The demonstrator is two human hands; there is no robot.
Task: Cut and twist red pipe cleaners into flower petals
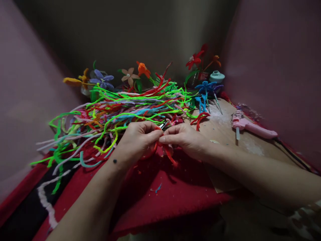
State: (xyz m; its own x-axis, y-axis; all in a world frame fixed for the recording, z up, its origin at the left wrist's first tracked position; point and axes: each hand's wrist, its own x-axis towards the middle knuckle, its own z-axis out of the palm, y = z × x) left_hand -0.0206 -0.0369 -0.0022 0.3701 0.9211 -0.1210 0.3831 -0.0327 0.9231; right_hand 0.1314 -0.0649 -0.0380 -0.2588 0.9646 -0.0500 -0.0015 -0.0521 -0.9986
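Both hands meet at the centre, fingertips pinched together on a red pipe cleaner [171, 156]. My left hand [141, 135] grips it between thumb and fingers, with a bit of red showing at its fingertips. My right hand [182, 137] pinches it close beside, and a fuzzy end hangs down below the fingers. Just behind the fingertips, metal blades that look like scissors [164, 125] show in part; the hands hide the rest. Beyond the hands lies a large heap of coloured pipe cleaners [140, 108]. A bent red piece [200, 118] rests to the right.
A pink glue gun [254, 128] lies on the brown board [225, 125] at right, its cord running off. Pipe-cleaner flowers [102, 79] stand along the back, with a blue one [206, 87] near a pale teal bottle [217, 77]. Red cloth [175, 194] covers the table, bearing small scraps.
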